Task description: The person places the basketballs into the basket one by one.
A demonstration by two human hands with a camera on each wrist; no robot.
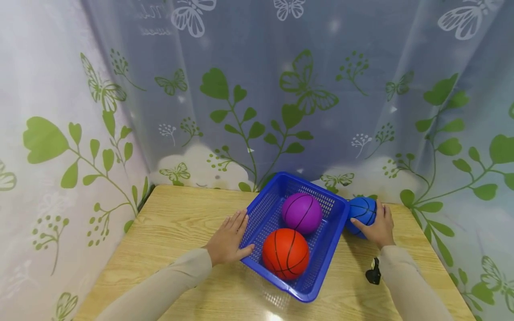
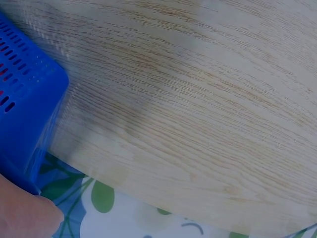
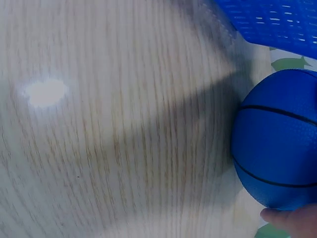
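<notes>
A blue plastic basket with perforated walls sits turned at an angle on the table. Inside it are a purple ball toward the back and an orange-red ball in front, both with black basketball lines. My left hand rests on the basket's left rim, its fingers straight and the thumb spread along the near corner. Just right of the basket, my right hand holds a blue ball between thumb and fingers. That ball is low over the wood in the right wrist view.
The wooden table carries a small black object near the right forearm. A curtain printed with leaves and butterflies hangs behind the table and along both sides.
</notes>
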